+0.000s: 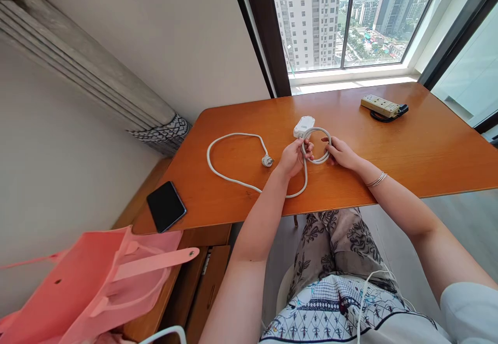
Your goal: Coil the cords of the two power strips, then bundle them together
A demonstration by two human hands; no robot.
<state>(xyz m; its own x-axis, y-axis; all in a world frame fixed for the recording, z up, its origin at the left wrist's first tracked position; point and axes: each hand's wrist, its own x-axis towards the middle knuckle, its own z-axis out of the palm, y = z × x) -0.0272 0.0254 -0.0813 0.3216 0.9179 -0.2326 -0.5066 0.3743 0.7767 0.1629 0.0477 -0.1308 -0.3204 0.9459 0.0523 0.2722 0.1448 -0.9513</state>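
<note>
A white cord (pixel 233 180) is partly wound into a small coil (pixel 319 160) above the orange-brown table. My left hand (pixel 294 157) grips the coil's left side, its fingers closed round the strands. On the coil's right side, my right hand (pixel 339 152) pinches the loops between thumb and fingers. Just beyond the coil lies a white power strip (pixel 304 126), where the cord seems to start. The rest of the cord runs in a wide loop to the left and ends in a plug (pixel 267 161) lying on the table.
A cream power strip (pixel 380 106) with a black cord lies at the back right of the table (pixel 428 152). On the left are a black phone or tablet (pixel 166 206) and a pink bag (pixel 89 281) beside drawers. A window stands behind.
</note>
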